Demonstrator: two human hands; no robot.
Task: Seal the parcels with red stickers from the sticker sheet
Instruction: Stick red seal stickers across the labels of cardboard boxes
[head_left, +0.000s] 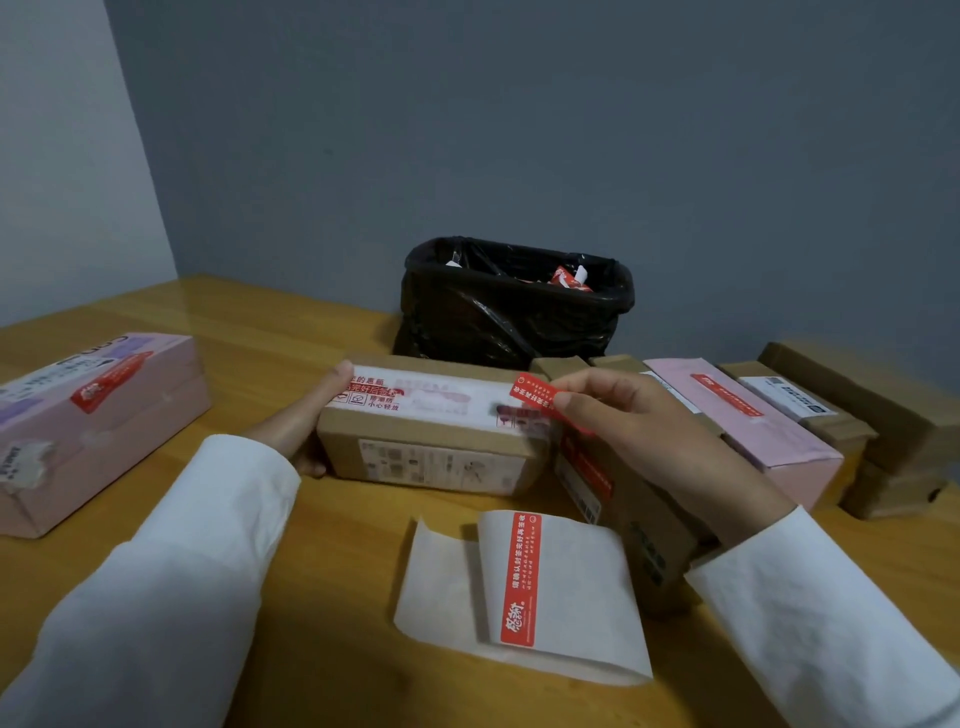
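Right hand (618, 410) pinching a red sticker (535, 397) between thumb and fingertips, over the right end of a brown cardboard parcel (436, 441). Left hand (306, 421) gripping that parcel's left end, thumb on top, fingers around the near side. Both arms in white sleeves, reaching in from the near edge. Sticker sheet (566, 597) flat on the wooden table (332, 571) just near of the parcel, one red sticker on it. Pink parcel (88, 421), already stickered, at left; more pink and brown parcels at right. Black-lined bin (514, 306) at the far side against a grey wall.
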